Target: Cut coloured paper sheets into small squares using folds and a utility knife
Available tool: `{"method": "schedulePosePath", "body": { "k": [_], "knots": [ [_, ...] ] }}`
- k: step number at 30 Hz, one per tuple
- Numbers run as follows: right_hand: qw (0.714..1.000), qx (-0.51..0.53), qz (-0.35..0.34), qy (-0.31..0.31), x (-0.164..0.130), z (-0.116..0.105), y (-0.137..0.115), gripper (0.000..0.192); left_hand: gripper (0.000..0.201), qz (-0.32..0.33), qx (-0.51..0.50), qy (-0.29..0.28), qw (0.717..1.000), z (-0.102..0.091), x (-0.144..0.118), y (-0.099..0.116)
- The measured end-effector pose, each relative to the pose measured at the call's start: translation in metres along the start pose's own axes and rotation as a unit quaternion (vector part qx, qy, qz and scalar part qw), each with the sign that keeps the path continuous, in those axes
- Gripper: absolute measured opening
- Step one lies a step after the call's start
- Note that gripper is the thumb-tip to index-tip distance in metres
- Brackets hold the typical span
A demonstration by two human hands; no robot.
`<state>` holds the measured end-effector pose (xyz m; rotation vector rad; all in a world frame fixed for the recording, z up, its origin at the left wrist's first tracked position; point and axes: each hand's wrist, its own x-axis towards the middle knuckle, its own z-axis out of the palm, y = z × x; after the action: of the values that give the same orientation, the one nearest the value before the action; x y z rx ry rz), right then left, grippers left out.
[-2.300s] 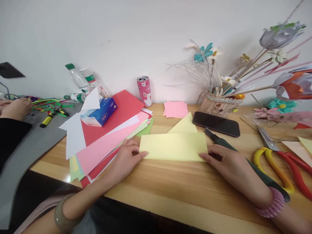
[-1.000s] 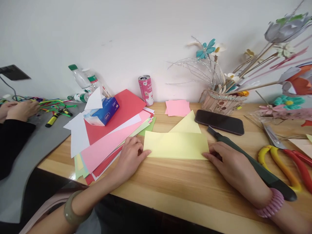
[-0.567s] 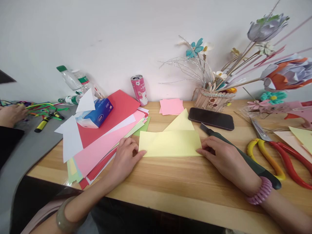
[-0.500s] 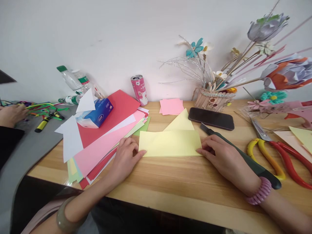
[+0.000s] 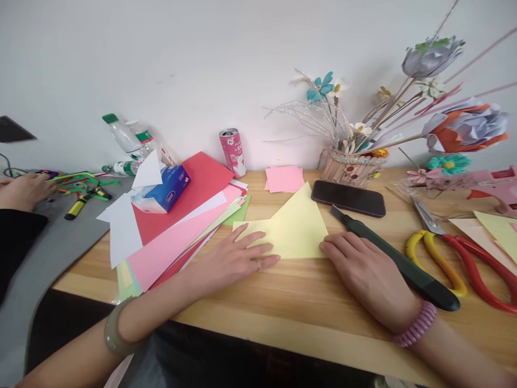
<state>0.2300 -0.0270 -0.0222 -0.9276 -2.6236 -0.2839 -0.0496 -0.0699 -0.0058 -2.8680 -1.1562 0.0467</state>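
Observation:
A folded sheet of pale yellow paper (image 5: 301, 229) lies on the wooden table in front of me. It has a low strip on its left side and a pointed part rising at the right. My left hand (image 5: 238, 256) rests palm down with fingers spread, covering the lower left of the sheet. At the sheet's lower right corner is my right hand (image 5: 363, 269), its fingers close together on the edge and its thumb hidden. A dark green cutter knife (image 5: 398, 258) lies just beyond the right hand.
Coloured paper sheets (image 5: 169, 245) and a blue tissue pack (image 5: 163, 188) lie at left. Behind are a pink can (image 5: 233, 152), pink notes (image 5: 285, 179), a phone (image 5: 348, 198) and a flower basket (image 5: 345, 167). Scissors (image 5: 436, 237) lie right. Another person's hand (image 5: 26, 191) is far left.
My left hand has moved right from the sheet's left edge and spread over it. The sheet's front strip no longer covers the base of the pointed part. My right hand stays at the right corner.

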Motion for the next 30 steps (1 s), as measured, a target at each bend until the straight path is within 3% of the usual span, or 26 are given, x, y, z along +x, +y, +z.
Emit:
{"method": "schedulePosePath", "body": {
  "k": [7,13,19,25,30],
  "knots": [
    [0.989,-0.044,-0.142,0.029,-0.004,-0.002,-0.015,0.039,0.04,0.017,0.026,-0.01,0.999,-0.001,0.005,-0.004],
    [0.989,-0.046,-0.141,0.003,-0.005,0.0,-0.014,0.039,0.045,-0.011,0.017,0.0,1.0,0.003,0.003,-0.004],
    [0.989,-0.033,-0.142,-0.028,-0.004,0.004,-0.008,0.039,0.041,-0.034,0.0,0.082,0.996,0.018,-0.013,-0.012],
    [0.986,-0.03,-0.155,-0.048,-0.004,0.004,-0.006,0.048,0.041,0.014,0.03,0.007,0.999,0.015,-0.019,-0.014],
    [0.986,-0.027,-0.155,-0.058,-0.002,0.002,-0.007,0.05,0.039,0.03,0.046,-0.012,0.998,0.008,-0.026,-0.017]
  ]
}}
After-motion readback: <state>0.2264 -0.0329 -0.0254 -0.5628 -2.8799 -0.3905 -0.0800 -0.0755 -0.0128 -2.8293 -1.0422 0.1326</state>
